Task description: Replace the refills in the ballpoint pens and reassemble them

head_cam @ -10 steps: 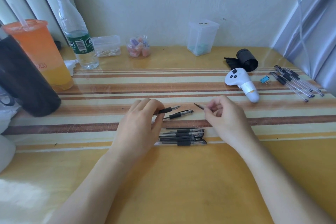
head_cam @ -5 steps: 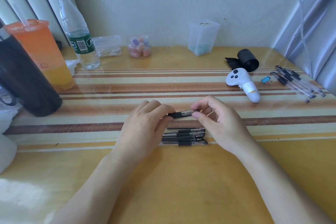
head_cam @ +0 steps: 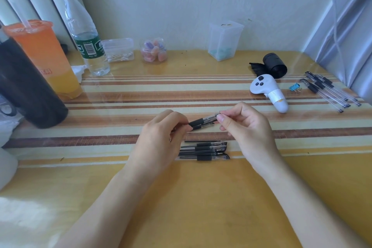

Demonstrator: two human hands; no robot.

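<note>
Both hands hold one black-grip ballpoint pen (head_cam: 203,121) just above the striped mat. My left hand (head_cam: 161,137) grips its barrel end, which the fingers hide. My right hand (head_cam: 244,127) pinches the clear cap end between thumb and forefinger. A second black pen part (head_cam: 198,127) shows right under the held pen; whether it lies on the mat or sits in my left hand I cannot tell. Several capped pens (head_cam: 203,150) lie side by side on the mat below my hands. Another group of pens (head_cam: 330,90) lies at the far right.
A white controller (head_cam: 267,90), a blue binder clip (head_cam: 294,87) and a black roll (head_cam: 274,65) lie at the right. On the left stand an orange drink cup (head_cam: 44,56), a dark tumbler (head_cam: 26,90) and a water bottle (head_cam: 84,34). Small plastic containers (head_cam: 224,41) line the wall.
One second ago my hands were apart, the right one holding a thin piece alone. They have come together and now both hold one pen.
</note>
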